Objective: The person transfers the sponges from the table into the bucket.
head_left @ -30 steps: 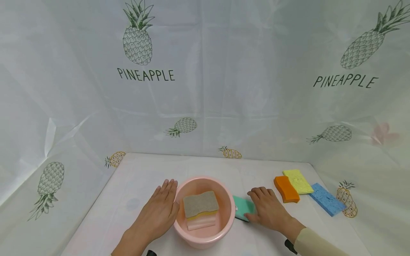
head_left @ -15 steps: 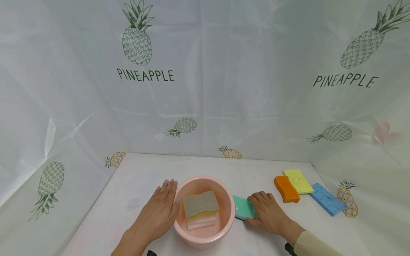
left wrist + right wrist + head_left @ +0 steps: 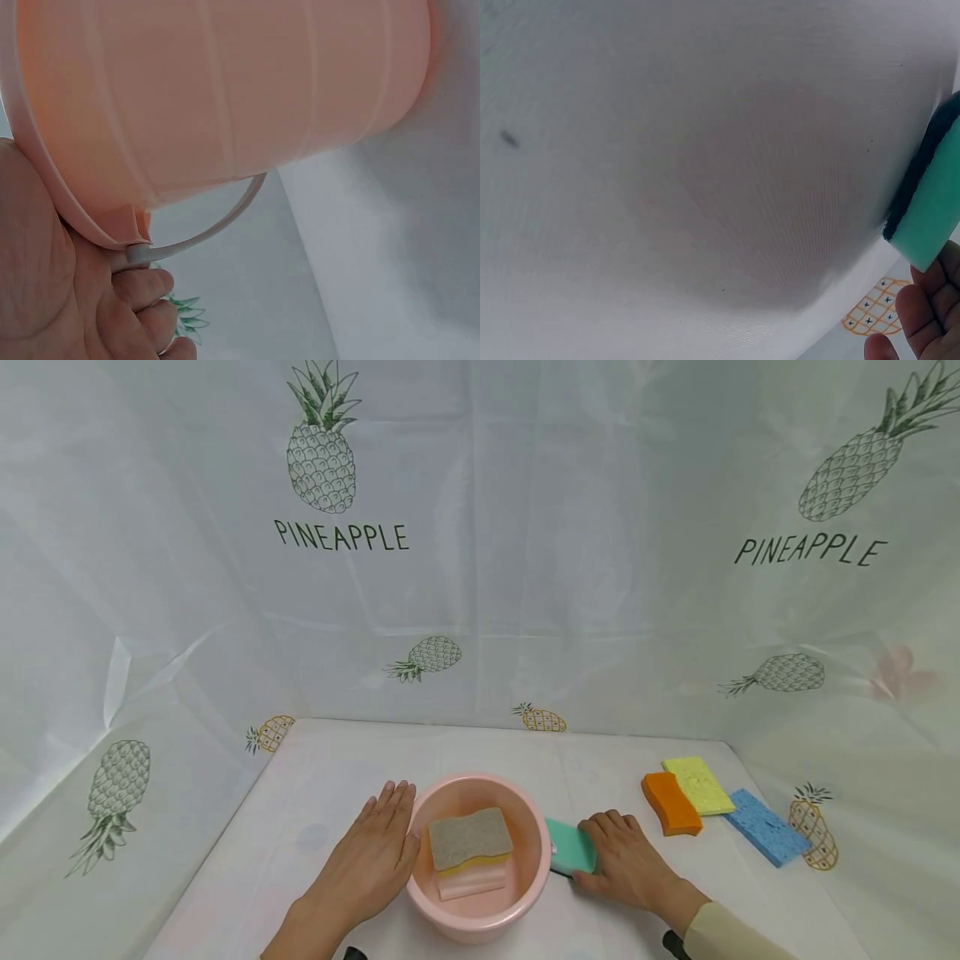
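Observation:
A pink bucket (image 3: 536,893) stands on the table, a grey-and-yellow sponge (image 3: 471,837) inside it above a pale pink block (image 3: 472,882). My left hand (image 3: 375,856) rests along the bucket's left rim, fingers straight and together. The left wrist view shows the palm at the rim, beside the handle (image 3: 214,227). To the bucket's right lies a green sponge (image 3: 570,846) with a dark scouring side underneath. My right hand (image 3: 626,864) holds its right end between thumb and fingers. In the right wrist view the fingertips (image 3: 919,307) are at the end of the green sponge.
At the right of the table lie an orange sponge (image 3: 671,804), a yellow sponge (image 3: 699,785) and a blue sponge (image 3: 767,828), close together. White pineapple-print sheeting (image 3: 555,577) hangs behind and at both sides of the table (image 3: 337,752).
My right hand has shifted slightly down and right, from over the green sponge to its right end, between thumb and fingers. The left hand and bucket have not moved.

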A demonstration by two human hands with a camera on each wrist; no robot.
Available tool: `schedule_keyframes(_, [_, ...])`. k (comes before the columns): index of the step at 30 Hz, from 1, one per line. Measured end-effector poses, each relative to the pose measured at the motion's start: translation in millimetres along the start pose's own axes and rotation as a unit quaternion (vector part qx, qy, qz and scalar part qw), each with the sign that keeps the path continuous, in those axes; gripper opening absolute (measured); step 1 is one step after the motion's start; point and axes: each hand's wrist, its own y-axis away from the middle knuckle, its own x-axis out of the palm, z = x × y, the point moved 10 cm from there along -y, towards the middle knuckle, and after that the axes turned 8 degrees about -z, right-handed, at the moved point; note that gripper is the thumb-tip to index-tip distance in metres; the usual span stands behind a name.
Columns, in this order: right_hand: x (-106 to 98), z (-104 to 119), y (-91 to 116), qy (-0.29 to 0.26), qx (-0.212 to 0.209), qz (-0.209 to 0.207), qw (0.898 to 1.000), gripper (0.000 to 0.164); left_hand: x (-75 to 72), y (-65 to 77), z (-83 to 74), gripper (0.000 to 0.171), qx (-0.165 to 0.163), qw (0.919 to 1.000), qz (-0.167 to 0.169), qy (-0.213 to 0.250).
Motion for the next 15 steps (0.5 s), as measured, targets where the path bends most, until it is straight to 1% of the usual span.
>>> schedule_keyframes(4, [-2,-3,-1,0.007,0.009,0.007,1.000,0.062,0.3,0.2,0.5,0.060,-0.001,1.0000,-0.001,0.001])
schedule_keyframes(8, [-14,-11,-3,0.006,0.025,-0.003,1.000,0.061,-0.1,0.4,0.4,0.060,0.003,1.0000,-0.004,0.000])
schedule_keyframes(12, [-34,-24,-6,0.002,0.036,-0.033,0.999,0.062,-0.1,0.8,0.6,0.060,0.005,1.0000,-0.003,0.001])
schedule_keyframes(15, [-56,-35,-11,-0.001,0.041,-0.067,0.997,0.063,0.0,0.8,0.9,0.061,0.005,1.0000,-0.002,0.001])
